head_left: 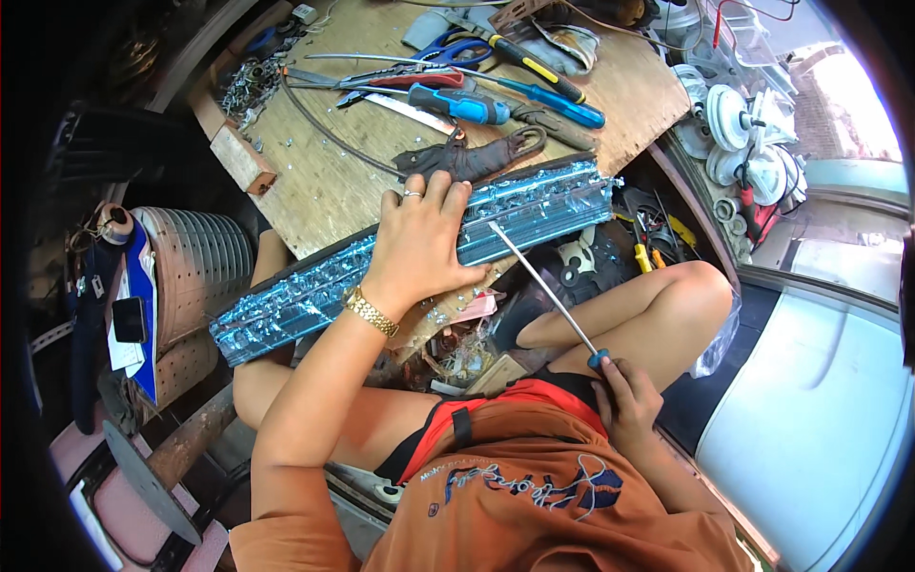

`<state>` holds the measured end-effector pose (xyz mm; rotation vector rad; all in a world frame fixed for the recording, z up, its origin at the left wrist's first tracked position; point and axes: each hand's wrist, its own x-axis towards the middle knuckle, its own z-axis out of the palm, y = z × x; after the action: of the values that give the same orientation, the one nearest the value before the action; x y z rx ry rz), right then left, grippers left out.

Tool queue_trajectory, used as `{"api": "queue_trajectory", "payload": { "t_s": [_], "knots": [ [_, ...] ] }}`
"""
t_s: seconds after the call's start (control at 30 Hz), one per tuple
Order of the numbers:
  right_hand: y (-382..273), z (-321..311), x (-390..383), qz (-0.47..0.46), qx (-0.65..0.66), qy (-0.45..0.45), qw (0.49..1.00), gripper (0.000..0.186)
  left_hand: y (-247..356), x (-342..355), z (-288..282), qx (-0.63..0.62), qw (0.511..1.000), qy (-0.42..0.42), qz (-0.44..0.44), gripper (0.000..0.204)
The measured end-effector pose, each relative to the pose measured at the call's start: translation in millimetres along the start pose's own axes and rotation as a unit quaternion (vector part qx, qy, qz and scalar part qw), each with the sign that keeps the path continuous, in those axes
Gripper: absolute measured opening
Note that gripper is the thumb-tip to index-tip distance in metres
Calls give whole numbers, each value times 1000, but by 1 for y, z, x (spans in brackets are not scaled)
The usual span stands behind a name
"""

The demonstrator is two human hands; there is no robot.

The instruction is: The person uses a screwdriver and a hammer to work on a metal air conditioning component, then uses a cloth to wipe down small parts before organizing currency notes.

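Observation:
Across my lap and the board's front edge lies a long, blue metallic finned bar point(265, 317) with crumpled, torn fins. My left hand point(424, 238) grips it near the middle, fingers over the far edge and thumb along the near side; a gold watch is on that wrist. My right hand point(624, 400) holds a long screwdriver point(553, 296) by its blue handle, the tip touching the bar's fins right of my left hand. Just beyond the bar, a dark, worn glove or cloth point(438, 157) lies on the plywood board point(315, 191).
Pliers, blue scissors point(448, 52), screwdrivers and loose screws point(248, 91) cover the board. A perforated metal drum point(205, 257) and phone point(129, 319) sit left. White reels point(724, 124) and a white panel point(801, 381) are right. Tools point(656, 250) and scraps lie below the board.

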<state>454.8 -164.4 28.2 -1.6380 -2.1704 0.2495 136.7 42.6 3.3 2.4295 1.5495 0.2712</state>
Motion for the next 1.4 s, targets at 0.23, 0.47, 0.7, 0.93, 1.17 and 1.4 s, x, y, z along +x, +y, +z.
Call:
{"api": "queue_trajectory", "payload": {
  "t_s": [0.23, 0.47, 0.7, 0.93, 1.17, 1.4],
  "knots": [
    [21, 39, -15, 50, 32, -55, 997, 65, 0, -2, 2, 17, 999, 31, 11, 93],
    [12, 64, -14, 235, 191, -125, 945, 71, 5, 4, -2, 30, 999, 25, 20, 95],
    [20, -55, 32, 99, 127, -144, 976, 50, 1, -2, -3, 36, 999, 3, -2, 104],
    [44, -168, 112, 65, 28, -156, 985, 50, 12, -9, -10, 12, 999, -42, -21, 105],
    [15, -181, 190, 0, -34, -261, 965, 48, 16, -3, 3, -14, 999, 32, 2, 107],
    [-1, -195, 257, -83, -76, -374, 921, 52, 15, -1, 6, -22, 999, 42, 6, 100]
  ]
}}
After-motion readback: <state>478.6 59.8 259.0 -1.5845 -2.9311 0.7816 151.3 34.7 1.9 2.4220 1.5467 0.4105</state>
